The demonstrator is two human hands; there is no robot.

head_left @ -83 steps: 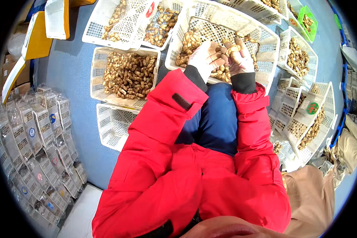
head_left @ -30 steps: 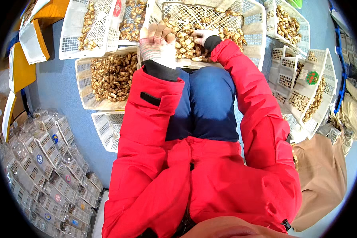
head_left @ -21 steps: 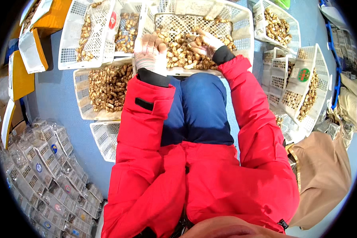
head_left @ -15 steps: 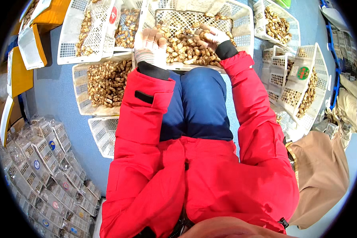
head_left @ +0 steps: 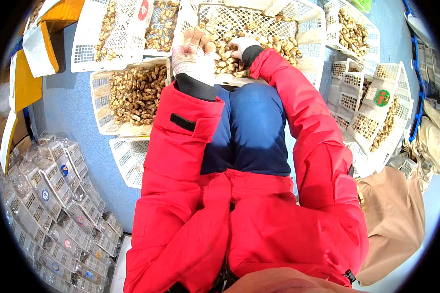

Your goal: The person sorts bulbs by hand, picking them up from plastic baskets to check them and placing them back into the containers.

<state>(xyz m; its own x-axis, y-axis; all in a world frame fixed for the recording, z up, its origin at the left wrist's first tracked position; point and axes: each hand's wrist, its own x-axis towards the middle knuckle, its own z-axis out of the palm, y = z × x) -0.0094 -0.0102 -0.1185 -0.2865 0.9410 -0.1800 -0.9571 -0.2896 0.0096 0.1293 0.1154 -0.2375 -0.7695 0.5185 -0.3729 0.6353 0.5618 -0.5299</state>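
Note:
A white plastic crate [head_left: 310,46] stands in front of my knees, with knobbly brown-and-cream pieces [head_left: 225,63], like stubby mushrooms or tubers, heaped in its near part. My left hand [head_left: 196,54], in a pale striped glove with the fingers bare, is at the crate's near left corner, palm up. Its fingers are spread and slightly curled, and no piece shows in them. Right of it, my right hand [head_left: 240,46] reaches down onto the heap with its fingers bent together. Whatever lies between those fingertips is hidden.
A crate of darker brown pieces [head_left: 138,95] stands by my left forearm. Further crates [head_left: 80,51] stand at far left and, with more pieces, at right [head_left: 359,119]. Plastic-wrapped stacked crates [head_left: 58,215] line the lower left; a brown cloth [head_left: 391,219] lies lower right.
My right hand has moved left across the crate, turned over and lowered onto the heap near my left hand. The left hand keeps its palm-up pose. The view has shifted slightly.

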